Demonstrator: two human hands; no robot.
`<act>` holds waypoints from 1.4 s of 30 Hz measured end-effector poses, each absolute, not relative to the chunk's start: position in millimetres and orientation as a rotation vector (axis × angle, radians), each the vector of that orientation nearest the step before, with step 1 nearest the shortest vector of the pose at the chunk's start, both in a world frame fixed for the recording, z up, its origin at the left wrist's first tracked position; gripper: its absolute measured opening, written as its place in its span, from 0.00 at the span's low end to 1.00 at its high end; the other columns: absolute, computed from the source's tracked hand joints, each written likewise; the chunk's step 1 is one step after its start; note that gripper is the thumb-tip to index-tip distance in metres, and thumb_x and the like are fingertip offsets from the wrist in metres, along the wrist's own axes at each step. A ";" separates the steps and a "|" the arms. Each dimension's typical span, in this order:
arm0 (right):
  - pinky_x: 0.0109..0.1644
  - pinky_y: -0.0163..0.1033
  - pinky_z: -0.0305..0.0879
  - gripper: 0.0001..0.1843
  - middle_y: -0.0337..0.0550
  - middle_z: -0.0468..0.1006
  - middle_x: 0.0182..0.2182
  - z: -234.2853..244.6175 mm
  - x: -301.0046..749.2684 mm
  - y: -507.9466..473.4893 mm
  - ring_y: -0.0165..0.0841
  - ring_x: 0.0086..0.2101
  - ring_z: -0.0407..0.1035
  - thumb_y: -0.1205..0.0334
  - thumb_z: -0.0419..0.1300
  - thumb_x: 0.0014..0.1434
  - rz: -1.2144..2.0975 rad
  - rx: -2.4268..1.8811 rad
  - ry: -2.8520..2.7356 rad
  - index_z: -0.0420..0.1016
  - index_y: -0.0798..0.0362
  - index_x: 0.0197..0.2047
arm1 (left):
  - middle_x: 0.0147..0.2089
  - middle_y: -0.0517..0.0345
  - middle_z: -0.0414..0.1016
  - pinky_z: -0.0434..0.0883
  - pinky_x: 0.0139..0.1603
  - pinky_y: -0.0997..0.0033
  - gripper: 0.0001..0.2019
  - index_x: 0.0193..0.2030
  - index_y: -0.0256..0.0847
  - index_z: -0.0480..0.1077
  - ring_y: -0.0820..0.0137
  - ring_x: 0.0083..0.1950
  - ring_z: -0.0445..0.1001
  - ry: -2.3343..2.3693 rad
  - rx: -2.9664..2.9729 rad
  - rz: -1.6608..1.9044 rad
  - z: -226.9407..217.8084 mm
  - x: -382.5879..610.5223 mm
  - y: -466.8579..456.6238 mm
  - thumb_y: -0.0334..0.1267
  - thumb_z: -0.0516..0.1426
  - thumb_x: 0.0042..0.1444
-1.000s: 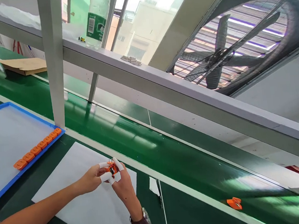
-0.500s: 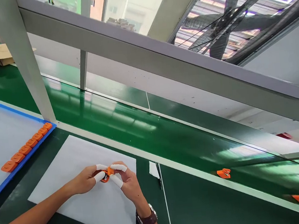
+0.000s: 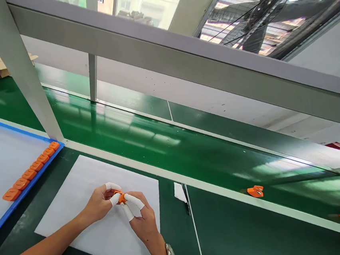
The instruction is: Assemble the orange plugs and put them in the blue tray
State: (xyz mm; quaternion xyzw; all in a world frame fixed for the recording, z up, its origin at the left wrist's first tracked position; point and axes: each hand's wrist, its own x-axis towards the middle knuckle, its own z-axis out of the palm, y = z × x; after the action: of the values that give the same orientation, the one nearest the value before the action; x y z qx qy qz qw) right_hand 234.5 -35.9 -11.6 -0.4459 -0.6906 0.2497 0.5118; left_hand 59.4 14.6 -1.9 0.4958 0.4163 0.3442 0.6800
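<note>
Between my two hands is a small orange plastic part (image 3: 122,198), held just above a white sheet (image 3: 85,179). My left hand (image 3: 100,202) pinches it from the left, with white covers on the thumb and forefinger. From the right, my right hand (image 3: 144,216) has its white-covered thumb and finger closed on the same part; a watch is on that wrist. The fingers hide much of the part, so its exact kind does not show.
At the left, a blue-rimmed tray (image 3: 28,183) holds a row of several orange pieces (image 3: 29,174). More orange parts (image 3: 255,191) lie on the green belt (image 3: 159,144) beyond a pale rail. Right of the sheet lie a white scrap (image 3: 180,192) and a dark slim tool (image 3: 187,206).
The orange part has turned between my fingers, its dark opening now hidden. My right hand has shifted slightly down and left, its wrist turning. The view has moved a little.
</note>
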 end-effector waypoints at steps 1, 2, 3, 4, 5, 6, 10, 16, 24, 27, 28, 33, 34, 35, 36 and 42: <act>0.47 0.49 0.76 0.28 0.44 0.78 0.47 -13.6 235.0 -35.4 0.39 0.46 0.74 0.75 0.62 0.59 0.599 -1.080 -1.662 0.71 0.38 0.58 | 0.43 0.52 0.81 0.78 0.48 0.59 0.10 0.43 0.40 0.76 0.62 0.44 0.80 0.937 1.098 0.768 -2.1 58.5 15.4 0.42 0.62 0.57; 0.47 0.49 0.76 0.27 0.44 0.78 0.47 -15.7 236.0 -34.5 0.39 0.46 0.74 0.75 0.62 0.60 0.603 -1.094 -1.649 0.71 0.38 0.58 | 0.44 0.51 0.81 0.78 0.49 0.58 0.11 0.44 0.39 0.76 0.61 0.45 0.80 0.921 1.078 0.752 -2.2 57.6 16.3 0.43 0.62 0.57; 0.48 0.49 0.76 0.26 0.44 0.78 0.47 -17.6 237.6 -33.3 0.39 0.47 0.74 0.74 0.62 0.60 0.612 -1.112 -1.633 0.72 0.38 0.57 | 0.46 0.51 0.82 0.78 0.52 0.57 0.13 0.46 0.40 0.76 0.60 0.47 0.80 0.893 1.058 0.731 -2.2 56.5 17.2 0.43 0.62 0.58; 0.49 0.50 0.76 0.25 0.44 0.78 0.47 -19.3 239.6 -32.1 0.39 0.47 0.74 0.74 0.61 0.61 0.619 -1.130 -1.620 0.72 0.39 0.57 | 0.48 0.51 0.81 0.77 0.55 0.55 0.14 0.49 0.40 0.76 0.59 0.51 0.79 0.860 1.042 0.712 -2.0 55.5 18.1 0.43 0.61 0.59; 0.49 0.50 0.76 0.24 0.44 0.78 0.48 -20.7 241.8 -31.0 0.40 0.47 0.74 0.73 0.61 0.61 0.621 -1.148 -1.611 0.73 0.39 0.56 | 0.51 0.51 0.81 0.75 0.57 0.54 0.16 0.52 0.41 0.75 0.58 0.54 0.78 0.827 1.036 0.697 -1.8 54.5 18.9 0.44 0.61 0.59; 0.49 0.50 0.76 0.23 0.44 0.78 0.48 -21.7 243.8 -30.1 0.40 0.48 0.74 0.72 0.61 0.62 0.618 -1.161 -1.607 0.73 0.40 0.56 | 0.53 0.51 0.81 0.74 0.60 0.53 0.17 0.54 0.41 0.75 0.58 0.57 0.77 0.802 1.038 0.688 -1.8 53.6 19.5 0.44 0.61 0.60; 0.50 0.51 0.76 0.23 0.45 0.78 0.49 -22.1 247.8 -28.7 0.40 0.49 0.74 0.71 0.60 0.63 0.631 -1.136 -1.639 0.72 0.38 0.58 | 0.54 0.54 0.81 0.72 0.62 0.52 0.20 0.56 0.44 0.75 0.57 0.57 0.77 0.859 1.094 0.675 -5.1 52.1 19.4 0.46 0.63 0.58; 0.54 0.52 0.74 0.21 0.47 0.75 0.50 -21.3 242.6 -28.1 0.41 0.51 0.72 0.70 0.60 0.63 0.738 -1.119 -1.618 0.74 0.39 0.56 | 0.56 0.56 0.80 0.72 0.63 0.54 0.19 0.56 0.46 0.76 0.58 0.58 0.77 0.891 1.162 0.635 -11.2 52.3 18.7 0.45 0.63 0.58; 0.55 0.52 0.76 0.20 0.46 0.79 0.51 -19.1 247.5 -25.5 0.39 0.47 0.77 0.53 0.67 0.58 1.459 -1.135 -1.108 0.74 0.46 0.53 | 0.59 0.53 0.78 0.73 0.62 0.55 0.18 0.57 0.44 0.75 0.57 0.60 0.75 0.913 1.211 0.641 -13.6 52.7 16.9 0.42 0.60 0.61; 0.58 0.54 0.73 0.25 0.46 0.80 0.51 -16.4 248.6 -24.7 0.40 0.50 0.76 0.53 0.68 0.57 1.546 -1.132 -1.047 0.72 0.47 0.57 | 0.59 0.54 0.77 0.72 0.63 0.56 0.17 0.57 0.45 0.74 0.58 0.61 0.75 0.886 1.219 0.610 -15.1 52.3 14.5 0.40 0.59 0.62; 0.58 0.55 0.73 0.26 0.46 0.80 0.51 -15.8 248.1 -24.5 0.41 0.50 0.76 0.53 0.68 0.57 1.552 -1.126 -1.048 0.73 0.47 0.57 | 0.59 0.54 0.77 0.72 0.64 0.56 0.17 0.58 0.45 0.74 0.58 0.60 0.75 0.883 1.228 0.607 -15.6 52.1 13.9 0.40 0.59 0.62; 0.59 0.56 0.72 0.23 0.47 0.81 0.51 -14.4 243.6 -23.6 0.42 0.50 0.76 0.54 0.68 0.58 1.488 -1.172 -1.072 0.74 0.48 0.55 | 0.60 0.54 0.76 0.72 0.64 0.55 0.18 0.59 0.45 0.72 0.60 0.60 0.76 0.873 1.283 0.626 -18.6 51.6 13.3 0.39 0.58 0.63; 0.59 0.55 0.72 0.22 0.47 0.81 0.51 -14.4 242.9 -23.4 0.43 0.50 0.76 0.54 0.67 0.58 1.484 -1.176 -1.077 0.75 0.49 0.55 | 0.61 0.54 0.76 0.72 0.65 0.55 0.18 0.60 0.45 0.72 0.60 0.60 0.75 0.868 1.293 0.631 -19.1 51.6 13.4 0.38 0.58 0.63; 0.58 0.55 0.72 0.22 0.47 0.81 0.50 -14.4 242.5 -23.1 0.42 0.50 0.76 0.54 0.67 0.58 1.486 -1.176 -1.082 0.75 0.49 0.55 | 0.61 0.54 0.76 0.72 0.65 0.55 0.18 0.60 0.45 0.72 0.59 0.61 0.74 0.865 1.301 0.635 -19.4 51.6 13.4 0.39 0.58 0.63; 0.58 0.54 0.73 0.22 0.47 0.81 0.50 -14.5 242.3 -22.9 0.42 0.49 0.76 0.54 0.67 0.58 1.491 -1.172 -1.085 0.75 0.49 0.54 | 0.62 0.55 0.75 0.72 0.65 0.55 0.19 0.60 0.45 0.72 0.59 0.61 0.74 0.866 1.308 0.637 -19.5 51.8 13.3 0.39 0.58 0.63; 0.59 0.54 0.72 0.26 0.46 0.80 0.51 -15.8 248.4 -21.4 0.42 0.51 0.75 0.53 0.69 0.57 1.533 -1.126 -1.057 0.73 0.48 0.57 | 0.59 0.55 0.78 0.74 0.63 0.57 0.17 0.57 0.45 0.74 0.60 0.59 0.76 0.933 1.293 0.640 -17.1 55.6 12.5 0.39 0.60 0.61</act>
State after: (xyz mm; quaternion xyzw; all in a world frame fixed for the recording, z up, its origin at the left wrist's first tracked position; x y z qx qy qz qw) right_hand 248.4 -21.4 -15.8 -0.4584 -0.4302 0.6238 0.4643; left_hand 55.6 12.5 -17.1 0.5699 0.4112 0.2820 0.6531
